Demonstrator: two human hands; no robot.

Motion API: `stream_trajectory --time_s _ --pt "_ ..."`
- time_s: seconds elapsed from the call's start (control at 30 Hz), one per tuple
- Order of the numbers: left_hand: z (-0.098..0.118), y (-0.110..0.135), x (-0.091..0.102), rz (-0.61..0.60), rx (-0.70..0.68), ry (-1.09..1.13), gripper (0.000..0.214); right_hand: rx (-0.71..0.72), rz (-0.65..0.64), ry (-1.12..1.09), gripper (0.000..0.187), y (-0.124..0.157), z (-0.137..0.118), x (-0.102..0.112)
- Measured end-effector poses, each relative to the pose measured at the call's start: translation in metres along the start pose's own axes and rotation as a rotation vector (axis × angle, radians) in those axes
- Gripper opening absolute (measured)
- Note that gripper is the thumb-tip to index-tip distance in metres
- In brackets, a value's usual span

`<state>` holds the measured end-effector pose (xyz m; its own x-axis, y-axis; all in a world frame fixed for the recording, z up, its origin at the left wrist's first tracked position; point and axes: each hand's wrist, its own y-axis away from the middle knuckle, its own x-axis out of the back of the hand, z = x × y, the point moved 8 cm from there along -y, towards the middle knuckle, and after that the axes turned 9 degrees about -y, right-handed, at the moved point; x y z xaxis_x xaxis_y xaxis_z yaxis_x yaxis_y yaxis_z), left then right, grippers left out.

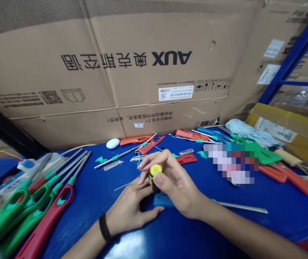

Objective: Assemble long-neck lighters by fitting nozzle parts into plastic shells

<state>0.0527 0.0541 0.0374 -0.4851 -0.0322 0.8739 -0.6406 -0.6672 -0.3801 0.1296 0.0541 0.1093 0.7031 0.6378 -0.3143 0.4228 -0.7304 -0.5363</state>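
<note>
My right hand [178, 189] is closed around the handle of a small screwdriver [156, 169], black with a yellow end that points up at me. Below it a blue long-nosed lighter [167, 201] lies on the table, its metal tube [243, 206] reaching right. My left hand [131, 203], a dark band on its wrist, holds the lighter's left part. Its thumb rests along the near edge; its fingertips are hidden behind my right hand. A thin metal rod [121, 186] sticks out to the left beyond my left fingers; I cannot tell what it belongs to.
Several green and red lighters [42, 201] lie at left by a white power strip [10, 185]. Orange lighter shells [151, 144], metal tubes and clear parts [113, 165] lie behind my hands. More shells [297, 178], a light blue cloth [251, 131] and a yellow-taped box [280, 126] are right. Cardboard [132, 82] walls the back.
</note>
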Motion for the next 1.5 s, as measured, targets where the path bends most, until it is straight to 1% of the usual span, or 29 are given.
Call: stream_trajectory --time_s 0.07,0.13,0.2,0.3,0.33,0.4,0.47,0.5,0.53,0.63,0.7,0.8,0.87,0.97,1.03,1.07,1.13,1.2,1.27,1.33,1.37,1.43,1.5 --pt "0.001 0.000 0.003 0.040 -0.007 0.003 0.037 0.017 0.005 -0.107 0.017 -0.001 0.002 -0.002" --pt "0.000 0.000 0.004 0.066 -0.004 0.011 0.038 -0.015 0.016 -0.165 0.024 -0.001 0.007 -0.004" --pt "-0.001 0.001 0.003 0.065 -0.003 0.016 0.031 -0.074 0.019 -0.148 0.027 0.001 0.011 -0.005" --pt "-0.003 0.003 0.002 0.062 0.000 -0.012 0.022 -0.158 -0.017 -0.099 0.021 0.003 0.012 -0.004" --pt "-0.003 0.003 0.002 0.058 0.004 -0.026 0.022 -0.168 -0.033 -0.079 0.026 0.002 0.011 -0.003" --pt "-0.003 0.003 0.001 0.037 0.006 -0.041 0.022 -0.161 -0.065 -0.013 0.032 0.001 0.006 -0.002" --pt "-0.003 0.003 0.000 0.025 -0.004 -0.039 0.026 -0.116 -0.077 0.032 0.022 -0.003 0.000 -0.002" --pt "-0.002 0.002 0.000 0.031 -0.013 -0.039 0.028 -0.091 -0.067 0.009 0.018 -0.004 -0.003 -0.002" --pt "-0.002 0.002 0.001 0.044 -0.022 -0.042 0.030 -0.080 -0.054 -0.033 0.019 -0.005 -0.003 -0.003" --pt "-0.002 0.003 0.003 0.088 -0.026 -0.055 0.033 -0.125 -0.017 -0.164 0.030 -0.005 0.004 -0.005" --pt "-0.005 0.004 0.002 0.094 -0.006 -0.049 0.031 -0.185 -0.047 -0.185 0.033 -0.002 0.010 -0.010" --pt "-0.007 0.006 0.003 0.121 0.005 -0.059 0.023 -0.237 -0.135 -0.174 0.028 0.001 0.010 -0.016" --pt "-0.006 0.005 0.004 0.129 -0.003 -0.061 0.024 -0.218 -0.151 -0.137 0.028 0.000 0.005 -0.015" --pt "-0.007 0.003 -0.003 0.028 0.014 0.005 0.020 -0.115 -0.119 -0.095 0.017 -0.003 -0.004 -0.013" --pt "-0.009 0.003 -0.005 -0.009 0.049 0.041 0.019 -0.074 -0.112 -0.111 0.018 -0.005 -0.006 -0.015" --pt "-0.011 0.002 -0.004 0.008 0.068 0.042 0.021 -0.072 -0.121 -0.128 0.020 -0.005 -0.004 -0.018" --pt "-0.012 0.002 0.000 0.059 0.081 0.023 0.034 -0.089 -0.118 -0.152 0.025 -0.005 0.000 -0.019" --pt "-0.008 0.001 0.003 0.083 0.040 -0.008 0.041 -0.086 -0.057 -0.149 0.029 -0.006 0.004 -0.013" --pt "-0.002 0.000 0.003 0.063 -0.017 -0.029 0.034 -0.083 0.004 -0.132 0.026 -0.007 0.007 -0.005" --pt "0.000 -0.001 0.003 0.034 -0.029 -0.047 0.026 -0.114 -0.005 -0.147 0.022 -0.007 0.010 -0.001" --pt "0.000 -0.001 0.003 0.024 -0.019 -0.054 0.025 -0.134 -0.020 -0.151 0.023 -0.007 0.010 0.000" --pt "-0.001 -0.002 0.003 0.011 -0.002 -0.063 0.027 -0.155 -0.033 -0.067 0.026 -0.007 0.007 0.003" --pt "-0.001 -0.002 0.003 0.011 0.001 -0.060 0.028 -0.113 -0.050 0.149 0.021 -0.008 -0.003 0.006"
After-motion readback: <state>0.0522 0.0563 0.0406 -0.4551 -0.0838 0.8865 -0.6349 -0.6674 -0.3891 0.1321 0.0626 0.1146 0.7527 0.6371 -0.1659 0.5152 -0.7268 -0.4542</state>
